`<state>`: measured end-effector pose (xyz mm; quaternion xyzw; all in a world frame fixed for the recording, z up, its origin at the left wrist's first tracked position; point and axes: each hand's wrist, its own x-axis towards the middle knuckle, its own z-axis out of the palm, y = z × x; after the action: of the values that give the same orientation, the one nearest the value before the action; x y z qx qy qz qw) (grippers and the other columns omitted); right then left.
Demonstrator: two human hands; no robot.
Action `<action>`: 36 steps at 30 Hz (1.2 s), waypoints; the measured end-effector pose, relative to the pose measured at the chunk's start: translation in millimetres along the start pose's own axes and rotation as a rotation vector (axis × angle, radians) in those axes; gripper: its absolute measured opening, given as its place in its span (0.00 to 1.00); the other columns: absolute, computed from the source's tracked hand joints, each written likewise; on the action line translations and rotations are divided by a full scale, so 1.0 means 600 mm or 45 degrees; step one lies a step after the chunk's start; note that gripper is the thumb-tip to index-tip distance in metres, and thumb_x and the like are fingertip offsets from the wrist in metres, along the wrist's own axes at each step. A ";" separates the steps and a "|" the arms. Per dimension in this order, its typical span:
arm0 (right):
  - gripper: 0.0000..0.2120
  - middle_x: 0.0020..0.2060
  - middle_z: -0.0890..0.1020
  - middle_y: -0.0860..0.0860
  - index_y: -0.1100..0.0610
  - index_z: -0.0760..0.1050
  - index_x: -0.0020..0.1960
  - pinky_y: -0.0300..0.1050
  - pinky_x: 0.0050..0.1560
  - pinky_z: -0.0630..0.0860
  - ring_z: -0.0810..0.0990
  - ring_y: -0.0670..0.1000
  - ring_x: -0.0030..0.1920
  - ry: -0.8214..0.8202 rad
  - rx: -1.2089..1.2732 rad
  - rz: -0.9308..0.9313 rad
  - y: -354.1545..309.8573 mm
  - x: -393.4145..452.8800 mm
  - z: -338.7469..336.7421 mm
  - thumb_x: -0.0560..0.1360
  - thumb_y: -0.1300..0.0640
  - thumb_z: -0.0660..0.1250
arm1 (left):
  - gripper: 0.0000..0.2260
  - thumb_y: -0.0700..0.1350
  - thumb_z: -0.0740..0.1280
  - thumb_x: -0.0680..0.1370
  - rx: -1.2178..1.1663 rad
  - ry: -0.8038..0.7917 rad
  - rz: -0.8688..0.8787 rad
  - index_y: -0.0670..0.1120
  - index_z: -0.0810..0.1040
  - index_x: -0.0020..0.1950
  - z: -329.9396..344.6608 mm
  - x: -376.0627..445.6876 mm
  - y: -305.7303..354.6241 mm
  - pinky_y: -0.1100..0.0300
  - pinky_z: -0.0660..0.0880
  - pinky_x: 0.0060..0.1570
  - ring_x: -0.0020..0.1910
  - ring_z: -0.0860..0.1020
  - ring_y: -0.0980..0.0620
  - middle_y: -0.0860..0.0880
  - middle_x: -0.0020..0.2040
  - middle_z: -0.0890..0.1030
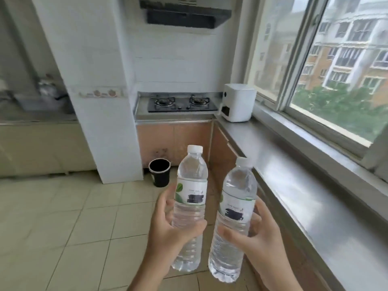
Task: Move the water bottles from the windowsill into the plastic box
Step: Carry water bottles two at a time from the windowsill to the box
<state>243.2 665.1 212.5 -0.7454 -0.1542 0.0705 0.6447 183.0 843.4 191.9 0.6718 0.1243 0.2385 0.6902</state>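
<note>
I hold two clear water bottles with white caps and white-green labels, both upright in front of me above the tiled floor. My left hand [168, 225] grips the left water bottle [190, 192] around its lower half. My right hand [255, 238] grips the right water bottle [235, 208], which tilts slightly to the right. The two bottles are close together but apart. The grey windowsill [304, 177] runs along the right, beside the right bottle. No plastic box is in view.
A white appliance [238, 102] stands at the far end of the windowsill counter. A gas hob [181, 103] sits in the back corner under a range hood [184, 14]. A black bin [159, 172] stands on the floor by a white pillar [100, 101].
</note>
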 end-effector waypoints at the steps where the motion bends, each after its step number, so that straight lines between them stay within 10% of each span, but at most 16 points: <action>1: 0.39 0.43 0.86 0.50 0.44 0.70 0.65 0.48 0.46 0.81 0.85 0.49 0.44 -0.070 -0.012 -0.008 -0.001 0.027 0.027 0.59 0.61 0.82 | 0.38 0.41 0.80 0.55 0.019 0.070 0.006 0.73 0.73 0.55 -0.025 0.015 -0.002 0.63 0.79 0.45 0.48 0.83 0.59 0.65 0.49 0.80; 5: 0.39 0.44 0.86 0.52 0.44 0.70 0.65 0.58 0.49 0.80 0.84 0.52 0.45 -0.302 -0.006 -0.037 0.007 0.133 0.134 0.59 0.61 0.82 | 0.40 0.48 0.81 0.52 0.047 0.347 -0.007 0.73 0.71 0.58 -0.109 0.075 -0.022 0.48 0.80 0.55 0.52 0.82 0.54 0.58 0.54 0.77; 11: 0.36 0.45 0.85 0.47 0.39 0.72 0.60 0.52 0.48 0.80 0.84 0.47 0.45 -0.587 0.020 -0.140 0.016 0.301 0.278 0.60 0.64 0.81 | 0.37 0.50 0.80 0.51 0.015 0.702 0.036 0.75 0.73 0.53 -0.199 0.191 -0.055 0.65 0.78 0.42 0.50 0.83 0.59 0.69 0.45 0.77; 17: 0.34 0.47 0.85 0.48 0.41 0.74 0.60 0.42 0.42 0.80 0.84 0.50 0.45 -0.853 0.062 -0.188 0.005 0.465 0.429 0.61 0.65 0.80 | 0.37 0.46 0.80 0.51 0.065 0.989 0.053 0.73 0.75 0.54 -0.290 0.317 -0.057 0.60 0.79 0.45 0.51 0.83 0.53 0.63 0.46 0.79; 21: 0.30 0.46 0.85 0.47 0.41 0.74 0.58 0.56 0.49 0.80 0.82 0.56 0.46 -0.999 0.040 -0.181 0.004 0.536 0.546 0.61 0.59 0.81 | 0.37 0.39 0.79 0.56 0.094 1.119 0.032 0.70 0.75 0.56 -0.361 0.378 -0.063 0.68 0.77 0.40 0.49 0.83 0.57 0.61 0.49 0.79; 30: 0.35 0.45 0.84 0.43 0.38 0.72 0.60 0.37 0.39 0.76 0.81 0.48 0.43 -1.167 0.007 -0.256 -0.007 0.657 0.856 0.59 0.55 0.81 | 0.38 0.45 0.80 0.52 0.094 1.300 0.043 0.69 0.75 0.58 -0.602 0.531 -0.080 0.64 0.79 0.41 0.48 0.84 0.54 0.49 0.55 0.77; 36: 0.37 0.47 0.84 0.41 0.37 0.70 0.63 0.45 0.44 0.79 0.81 0.47 0.43 -1.151 0.017 -0.241 -0.043 0.729 1.056 0.60 0.57 0.81 | 0.38 0.49 0.80 0.53 0.158 1.296 -0.007 0.72 0.72 0.58 -0.798 0.636 -0.079 0.55 0.80 0.49 0.50 0.82 0.56 0.53 0.56 0.78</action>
<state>459.4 1404.0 178.1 -0.6184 -0.4867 0.3303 0.5212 281.1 1449.2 170.2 0.5101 0.4603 0.5257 0.5016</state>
